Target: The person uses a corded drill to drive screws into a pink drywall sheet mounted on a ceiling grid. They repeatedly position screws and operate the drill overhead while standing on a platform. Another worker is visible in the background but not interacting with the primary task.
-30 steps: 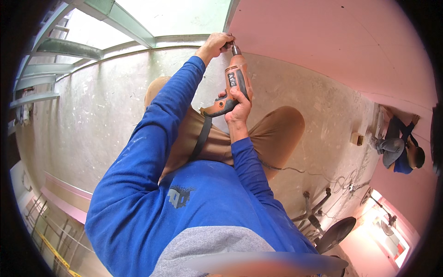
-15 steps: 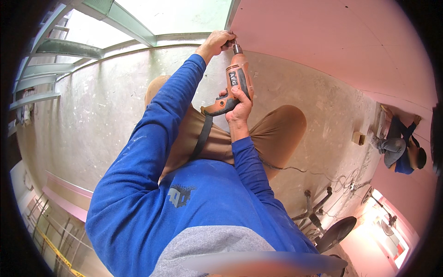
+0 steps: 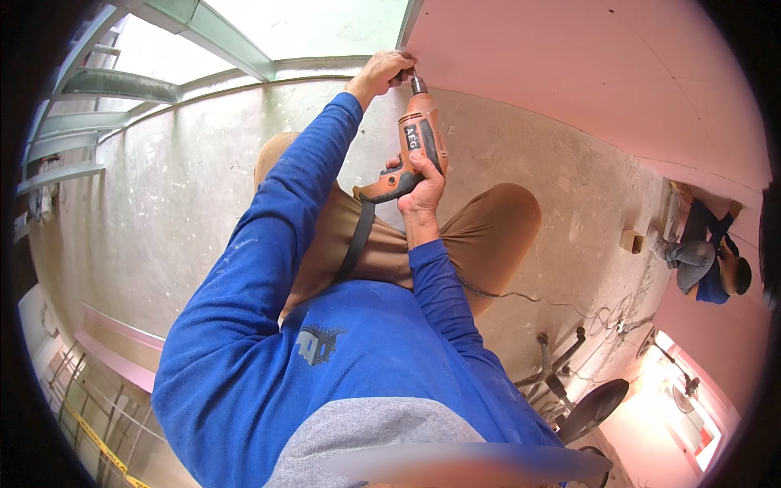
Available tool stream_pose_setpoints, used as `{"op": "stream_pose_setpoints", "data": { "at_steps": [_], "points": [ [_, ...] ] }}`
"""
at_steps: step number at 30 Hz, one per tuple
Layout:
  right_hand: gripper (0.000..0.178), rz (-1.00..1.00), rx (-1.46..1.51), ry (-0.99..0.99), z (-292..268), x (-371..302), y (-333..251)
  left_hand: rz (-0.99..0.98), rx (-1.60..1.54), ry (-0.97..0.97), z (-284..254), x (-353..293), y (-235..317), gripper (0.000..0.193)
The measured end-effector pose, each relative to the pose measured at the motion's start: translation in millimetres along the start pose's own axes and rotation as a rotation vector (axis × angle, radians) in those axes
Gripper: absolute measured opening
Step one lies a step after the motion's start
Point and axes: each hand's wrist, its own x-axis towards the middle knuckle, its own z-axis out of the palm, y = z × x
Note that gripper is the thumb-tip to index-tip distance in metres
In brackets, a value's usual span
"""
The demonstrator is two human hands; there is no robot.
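An orange and black power drill points away from me, its bit end at the lower edge of the pink wall board. My right hand is wrapped round the drill's body, with the thumb along its side. At the tip, my left hand is closed beside the drill bit, fingertips pinched against the board's edge. Whatever those fingers hold is too small and hidden to make out. A black strap or cord hangs from the drill's handle across my leg.
Green-grey metal studs stand at the far left. A cable trails right over the concrete floor. Another person crouches by the pink wall at right, near a small box. A dark-legged stand sits lower right.
My hands and the drill hold nearly the same place; the left hand has risen very slightly. The other person at right has shifted a little.
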Motion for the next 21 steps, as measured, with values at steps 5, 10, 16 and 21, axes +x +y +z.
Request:
{"op": "stream_pose_setpoints", "data": {
  "at_steps": [5, 10, 16, 21],
  "points": [
    [0.060, 0.035, 0.051, 0.021, -1.3, 0.1, -0.6, -0.004, 0.010, 0.023, 0.3, 2.9, -2.0, 0.019],
    [0.059, 0.034, 0.050, 0.024, -2.0, 0.8, -0.1, -0.004, -0.010, -0.003, -0.2, 7.9, -6.4, 0.019],
    [0.061, 0.038, 0.075, 0.017, -2.9, 3.5, 1.7, -0.002, -0.005, -0.002, -1.1, 8.3, -6.7, 0.018],
    [0.061, 0.019, 0.079, -0.004, -2.3, 3.6, 2.0, -0.028, 0.026, -0.024, -1.1, 6.0, -1.5, 0.024]
  ]
}}
